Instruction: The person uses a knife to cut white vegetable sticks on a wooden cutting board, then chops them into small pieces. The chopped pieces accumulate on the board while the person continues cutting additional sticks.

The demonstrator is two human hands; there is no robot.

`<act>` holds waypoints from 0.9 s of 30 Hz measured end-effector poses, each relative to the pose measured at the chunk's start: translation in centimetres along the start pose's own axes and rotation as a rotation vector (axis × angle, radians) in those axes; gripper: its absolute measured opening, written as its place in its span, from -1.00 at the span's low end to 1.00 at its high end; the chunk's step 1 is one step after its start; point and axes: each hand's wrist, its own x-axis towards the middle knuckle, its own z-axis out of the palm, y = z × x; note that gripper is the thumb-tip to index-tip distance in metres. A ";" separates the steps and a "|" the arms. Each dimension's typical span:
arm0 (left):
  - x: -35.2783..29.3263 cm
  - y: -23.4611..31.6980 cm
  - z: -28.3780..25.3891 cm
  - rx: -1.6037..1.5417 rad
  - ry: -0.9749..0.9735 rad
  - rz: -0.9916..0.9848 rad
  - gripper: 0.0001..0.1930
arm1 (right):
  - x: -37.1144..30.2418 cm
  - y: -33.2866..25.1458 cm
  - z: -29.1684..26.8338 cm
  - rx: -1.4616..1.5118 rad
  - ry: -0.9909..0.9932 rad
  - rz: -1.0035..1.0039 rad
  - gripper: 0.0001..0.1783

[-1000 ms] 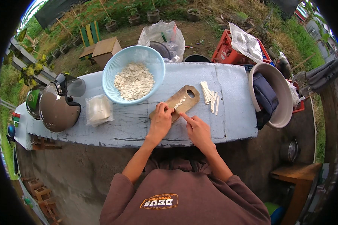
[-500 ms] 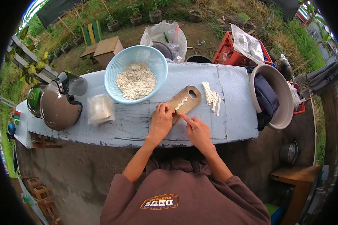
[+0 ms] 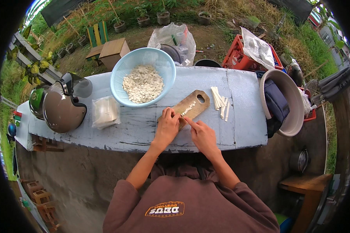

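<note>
A wooden cutting board (image 3: 190,111) with a handle hole lies slantwise on the table. Along it runs a line of small pale cut pieces (image 3: 189,108). My left hand (image 3: 168,125) is closed over the board's near-left part, its fingertips pressing a pale strip that is mostly hidden under them. Beside it my right hand (image 3: 203,136) is closed, forefinger stretched toward the left fingertips, on what looks like a small knife, mostly hidden. Several long pale strips (image 3: 221,102) lie right of the board. A light blue basket (image 3: 116,91) beyond it holds many pale flat pieces (image 3: 143,83).
The blue-grey table (image 3: 144,136) also carries a clear bag of pale contents (image 3: 105,112) and two helmets (image 3: 62,110) on the left. A grey-beige basin (image 3: 295,112) with dark cloth stands at the right edge. A red crate (image 3: 234,52) sits behind the table.
The whole view has shifted slightly. Both hands stay at nearly the same spot on the board; nothing is plainly taken up or let go.
</note>
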 end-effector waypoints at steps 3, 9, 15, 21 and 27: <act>-0.2 -0.4 0.2 -0.016 0.016 -0.002 -0.88 | -1.0 0.1 -1.1 -0.023 -0.030 0.008 -0.51; -0.3 -0.8 0.1 -0.009 0.004 0.030 -0.86 | -1.3 -0.2 -1.6 -0.004 -0.006 0.011 -0.52; -0.6 -0.3 -0.2 -0.033 0.001 0.027 -0.85 | 0.0 -0.5 0.2 -0.013 -0.013 -0.011 -0.51; -1.3 -0.2 -0.3 -0.062 0.031 0.021 -0.83 | -1.7 0.5 -0.1 -0.005 -0.008 -0.013 -0.48; -1.7 -0.2 -0.4 -0.070 0.052 0.018 -0.85 | -2.1 -0.1 -1.0 -0.033 -0.031 0.016 -0.49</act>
